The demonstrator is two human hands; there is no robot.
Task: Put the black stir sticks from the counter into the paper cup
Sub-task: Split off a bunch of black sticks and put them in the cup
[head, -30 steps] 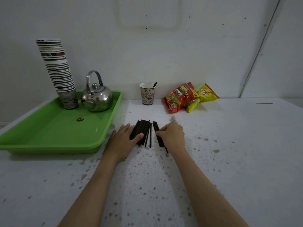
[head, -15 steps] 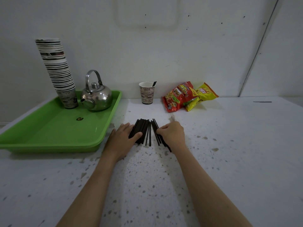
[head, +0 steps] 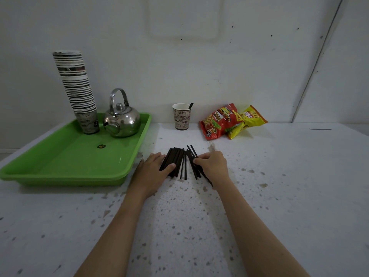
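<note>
A pile of black stir sticks [head: 180, 161] lies on the speckled white counter [head: 279, 196] between my hands. My left hand [head: 152, 169] lies flat against the left side of the pile, fingers straight, with the thumb resting across the thicker bundle. My right hand [head: 212, 166] has its fingers curled onto the looser sticks on the right and pinches them; some of them poke out behind its wrist. The patterned paper cup [head: 181, 118] stands upright by the back wall, beyond the pile, with one black stick [head: 190, 106] leaning in it.
A green tray [head: 65, 156] on the left holds a steel kettle [head: 121, 120] and a tall stack of paper cups [head: 76, 90]. Red and yellow snack bags [head: 229, 120] lie to the right of the cup, against the wall.
My right hand's fingers have closed over the right-hand sticks, which now lie more fanned and skewed. My left hand has barely shifted against the bundle.
</note>
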